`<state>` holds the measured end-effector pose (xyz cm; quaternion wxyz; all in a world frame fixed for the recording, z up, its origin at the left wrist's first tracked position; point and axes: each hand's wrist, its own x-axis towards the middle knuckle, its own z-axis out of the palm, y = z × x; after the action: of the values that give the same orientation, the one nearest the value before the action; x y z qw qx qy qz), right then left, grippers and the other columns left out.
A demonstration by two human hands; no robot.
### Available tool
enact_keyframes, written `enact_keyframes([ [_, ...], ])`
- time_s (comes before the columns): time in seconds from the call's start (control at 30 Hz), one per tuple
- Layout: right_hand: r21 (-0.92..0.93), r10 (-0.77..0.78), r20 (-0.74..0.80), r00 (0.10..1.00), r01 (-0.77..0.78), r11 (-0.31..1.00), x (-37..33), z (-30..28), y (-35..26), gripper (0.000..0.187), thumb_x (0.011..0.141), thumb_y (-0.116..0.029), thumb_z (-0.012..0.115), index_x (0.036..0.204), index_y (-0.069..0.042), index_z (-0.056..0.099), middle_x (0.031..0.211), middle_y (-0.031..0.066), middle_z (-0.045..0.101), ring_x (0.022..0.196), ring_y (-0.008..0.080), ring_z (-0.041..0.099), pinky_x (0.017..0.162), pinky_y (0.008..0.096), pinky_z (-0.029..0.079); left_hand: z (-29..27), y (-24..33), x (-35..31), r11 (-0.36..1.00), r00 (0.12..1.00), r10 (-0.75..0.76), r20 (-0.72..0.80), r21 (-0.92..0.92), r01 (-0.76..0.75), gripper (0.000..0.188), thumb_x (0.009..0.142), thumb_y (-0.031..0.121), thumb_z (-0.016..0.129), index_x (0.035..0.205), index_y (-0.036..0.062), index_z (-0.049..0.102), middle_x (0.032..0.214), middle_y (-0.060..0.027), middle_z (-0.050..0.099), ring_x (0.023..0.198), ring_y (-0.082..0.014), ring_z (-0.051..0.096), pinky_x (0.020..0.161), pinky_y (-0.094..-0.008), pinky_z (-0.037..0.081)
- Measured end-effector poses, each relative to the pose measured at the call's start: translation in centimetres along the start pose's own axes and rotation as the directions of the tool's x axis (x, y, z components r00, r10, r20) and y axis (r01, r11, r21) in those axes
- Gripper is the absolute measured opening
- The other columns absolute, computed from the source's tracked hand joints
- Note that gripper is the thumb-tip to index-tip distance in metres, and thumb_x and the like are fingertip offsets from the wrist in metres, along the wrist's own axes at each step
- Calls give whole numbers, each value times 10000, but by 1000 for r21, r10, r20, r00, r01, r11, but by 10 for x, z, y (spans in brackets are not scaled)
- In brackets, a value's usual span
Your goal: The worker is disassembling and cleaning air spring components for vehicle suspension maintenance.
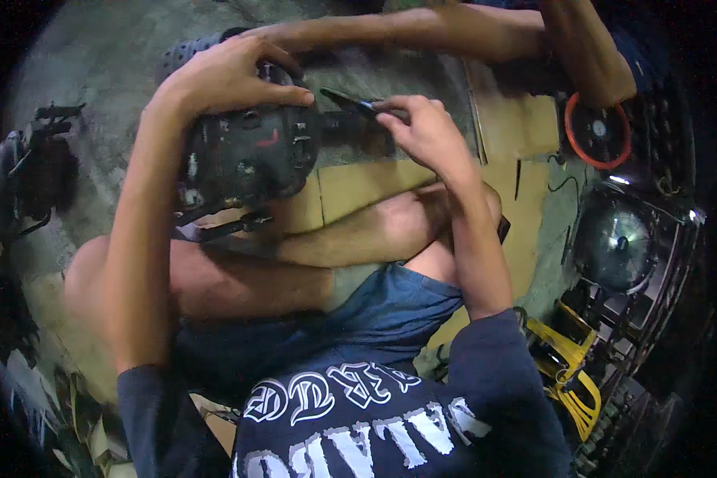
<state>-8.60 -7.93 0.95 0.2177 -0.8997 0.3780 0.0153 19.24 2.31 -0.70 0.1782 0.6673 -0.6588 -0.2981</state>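
A dark, grease-stained machine casing (251,155) with a small red mark rests in front of my crossed legs. My left hand (227,76) lies over its far side, thumb stretched to the right and fingers apart, the fingertips partly hidden. To the right of the casing, my right hand (422,127) is closed around a slim dark hand tool (346,100). Its narrow end points left toward my left thumb; its exact kind does not show. Another person's forearm (398,30) reaches in from the upper right, and that hand is mostly hidden behind mine.
Flattened cardboard (522,215) covers part of the concrete floor (95,60). On the right are an orange-rimmed wheel (597,130), a round dark fan-like part (620,243) and a yellow slotted piece (577,398). Dark metal parts (28,171) stand at the left.
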Motion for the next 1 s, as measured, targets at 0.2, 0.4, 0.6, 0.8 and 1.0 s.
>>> enact_keyframes([
  [0.2,0,131,65,989,-131,991,-23,-8,4,267,921,-243,685,1112,-78,772,1026,218,733,966,419,705,891,482,564,3,-3,-6,1000,999,10,-48,29,-8,578,804,519,812,1164,70,758,1223,-184,714,1184,-344,649,1047,-416,487],
  [0.4,-37,31,31,999,-30,999,2,-2,-5,266,927,-235,670,1119,-84,774,1013,236,729,984,424,700,920,489,557,2,1,-4,999,998,0,-61,50,3,603,802,538,803,1170,64,751,1240,-179,709,1195,-346,645,1055,-419,481],
  [0.6,-49,261,88,961,-257,965,-11,-24,-7,254,935,-240,656,1091,-85,783,1035,232,729,997,423,699,936,484,553,3,-5,-10,1000,1000,-4,-4,23,4,589,799,506,812,1159,44,753,1232,-174,712,1185,-334,652,1054,-417,481],
  [0.8,-126,119,37,992,-113,985,0,1,-10,263,944,-251,649,1106,-86,774,1035,239,726,986,428,697,939,490,551,1,-5,-4,999,999,36,-41,20,-35,542,802,469,811,1115,29,764,1166,-185,728,1134,-332,675,1025,-417,499],
  [1.0,9,266,86,960,-268,963,-17,-18,-3,294,932,-286,681,1132,-92,777,1052,286,711,1035,447,681,946,489,540,4,-6,-8,997,996,68,-49,32,-66,520,806,454,810,1119,41,765,1147,-195,732,1130,-335,676,1018,-421,500],
])
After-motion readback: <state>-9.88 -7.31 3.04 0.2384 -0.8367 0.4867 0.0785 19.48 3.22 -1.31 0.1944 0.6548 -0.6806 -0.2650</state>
